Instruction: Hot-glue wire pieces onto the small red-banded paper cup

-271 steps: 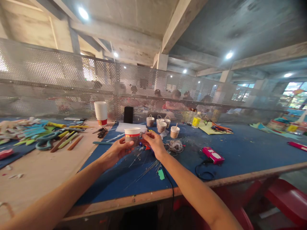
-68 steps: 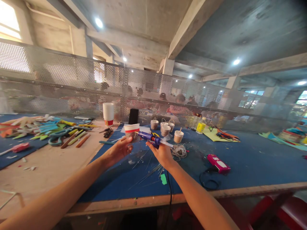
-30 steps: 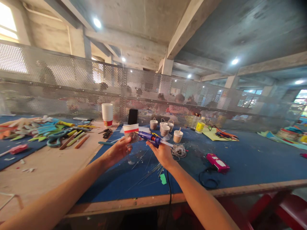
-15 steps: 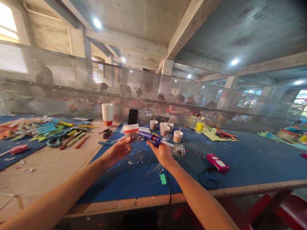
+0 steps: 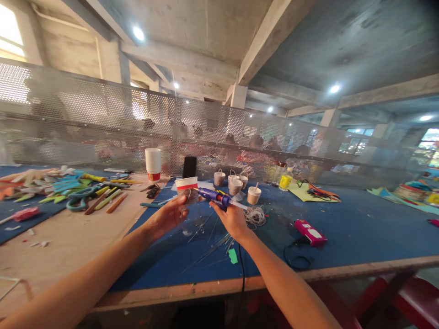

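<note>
My left hand (image 5: 174, 211) is closed around a paper cup (image 5: 186, 183) with a white rim and a red band. Greyish-brown twine appears to cover the cup's lower part, though my fingers hide some of it. In my right hand (image 5: 233, 219) I grip a blue glue gun (image 5: 214, 196), a pale glue stick jutting from its back. Its nozzle points left and is at the cup's side; whether it touches, I cannot tell. Beneath my right hand a loose coil of twine (image 5: 255, 216) lies on the blue mat.
Several small twine-wrapped cups (image 5: 235, 186) stand behind my hands. A stack of paper cups (image 5: 153, 163) and a black phone (image 5: 190, 167) are farther left. Scissors (image 5: 80, 199) and coloured scraps lie at left, a magenta device (image 5: 310, 232) at right. A perforated metal screen (image 5: 206, 130) borders the table.
My hands, the cup and the glue gun hold nearly the same position. The view has shifted very slightly, and a dim figure behind the screen at left has moved.
</note>
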The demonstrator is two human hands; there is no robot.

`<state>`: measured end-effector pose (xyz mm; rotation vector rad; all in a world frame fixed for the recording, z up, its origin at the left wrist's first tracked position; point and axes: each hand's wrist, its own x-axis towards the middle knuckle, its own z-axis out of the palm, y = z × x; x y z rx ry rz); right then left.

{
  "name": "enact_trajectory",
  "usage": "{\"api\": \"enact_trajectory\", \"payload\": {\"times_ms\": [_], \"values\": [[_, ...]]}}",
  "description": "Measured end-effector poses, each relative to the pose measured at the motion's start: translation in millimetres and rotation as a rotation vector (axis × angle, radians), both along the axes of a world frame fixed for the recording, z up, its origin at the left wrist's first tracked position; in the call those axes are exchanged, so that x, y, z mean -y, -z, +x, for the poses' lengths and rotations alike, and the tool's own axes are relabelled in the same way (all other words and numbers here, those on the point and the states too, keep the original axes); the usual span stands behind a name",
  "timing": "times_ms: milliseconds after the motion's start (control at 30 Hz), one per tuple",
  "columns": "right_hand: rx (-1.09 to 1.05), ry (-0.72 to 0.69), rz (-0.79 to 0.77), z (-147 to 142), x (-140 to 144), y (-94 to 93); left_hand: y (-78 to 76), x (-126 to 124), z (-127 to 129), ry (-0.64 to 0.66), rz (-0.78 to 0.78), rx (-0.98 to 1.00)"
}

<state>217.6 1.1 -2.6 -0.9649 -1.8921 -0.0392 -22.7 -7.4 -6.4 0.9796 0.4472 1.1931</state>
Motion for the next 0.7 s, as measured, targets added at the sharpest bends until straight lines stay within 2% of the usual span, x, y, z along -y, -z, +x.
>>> {"api": "enact_trajectory", "payload": {"times_ms": [300,700], "values": [[-0.013,-0.005,0.031,2.6,-4.8,2.9,-2.2,1.6,0.2,-0.033,-0.049,0.016],[-0.027,-0.029,0.032,2.7,-0.5,-4.1,-8.2,6.3,1.8,-0.008,-0.06,0.041]]}}
